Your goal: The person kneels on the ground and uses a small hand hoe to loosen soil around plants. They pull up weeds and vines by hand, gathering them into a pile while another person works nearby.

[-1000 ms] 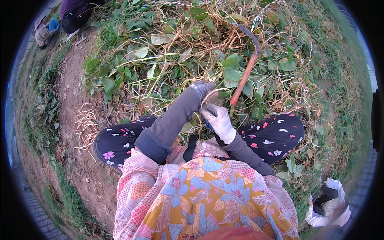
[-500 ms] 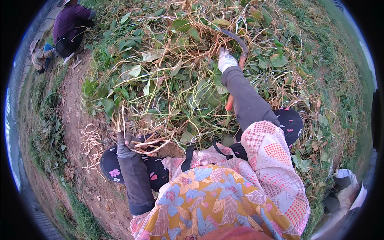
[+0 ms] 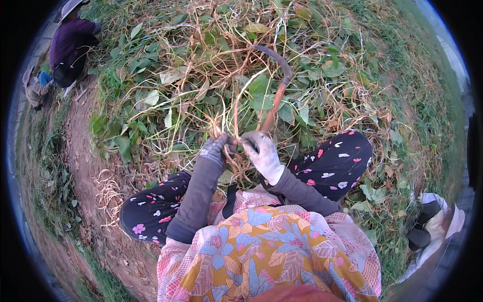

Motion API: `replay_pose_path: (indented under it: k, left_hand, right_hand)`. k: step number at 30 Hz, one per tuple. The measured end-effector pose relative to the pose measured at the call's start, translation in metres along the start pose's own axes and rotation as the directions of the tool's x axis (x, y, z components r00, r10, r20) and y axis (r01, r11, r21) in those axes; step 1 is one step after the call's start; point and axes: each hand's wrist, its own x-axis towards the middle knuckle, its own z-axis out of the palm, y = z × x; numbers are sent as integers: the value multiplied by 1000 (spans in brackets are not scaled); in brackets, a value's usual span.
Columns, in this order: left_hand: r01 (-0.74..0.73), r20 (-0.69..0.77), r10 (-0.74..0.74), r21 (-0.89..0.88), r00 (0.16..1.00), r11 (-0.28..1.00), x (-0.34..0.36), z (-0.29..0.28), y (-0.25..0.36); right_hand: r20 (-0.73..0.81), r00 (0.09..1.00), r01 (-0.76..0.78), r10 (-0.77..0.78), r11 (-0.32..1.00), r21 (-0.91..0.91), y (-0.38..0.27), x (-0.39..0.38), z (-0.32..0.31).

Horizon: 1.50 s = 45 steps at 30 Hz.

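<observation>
My left hand (image 3: pixel 215 150), in a grey glove, is closed around a bunch of long, thin tan root-like strands (image 3: pixel 234 164) in front of my lap. Right beside it my right hand (image 3: pixel 262 155), in a whitish glove, pinches a reddish-brown strand (image 3: pixel 236 117) that stands up from between the two hands. The fingertips of both hands nearly meet; exactly where the strand ends is hidden. Just beyond my right hand, a sickle (image 3: pixel 274 106) with a curved dark blade and an orange-brown wooden handle rests on the tangled vines (image 3: pixel 201 90).
A loose heap of pale tan strands (image 3: pixel 108 197) lies on the bare soil (image 3: pixel 83 156) by my left knee. Another person (image 3: pixel 73 45) in purple crouches at the far left. At the right edge lies a white sack-like thing (image 3: pixel 443 221) beside dark objects.
My right hand has come back from the far vines to meet my left and now pinches a strand. My left hand has moved right with its bunch. The sickle now lies free of my hand.
</observation>
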Motion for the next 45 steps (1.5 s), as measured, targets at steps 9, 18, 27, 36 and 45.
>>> replay_pose_path:
  k: [9,18,27,36,45]
  left_hand:
    - [-2,108,50,-401,993,916,27,14,5]
    - [-263,177,328,-315,928,912,-45,-64,9]
    - [-426,155,514,-391,843,816,-113,-92,75]
    - [-222,265,347,-406,899,886,-29,-18,72]
    - [24,288,135,-487,948,873,38,-10,48]
  right_hand:
    - [234,968,114,-92,990,-82,3,17,-23]
    - [565,804,261,-186,964,-53,51,49,29]
    - [755,625,125,197,930,-346,60,112,13]
    - [452,791,-417,412,904,-94,74,335,-126]
    - [-292,931,-362,220,664,-655,249,425,-176]
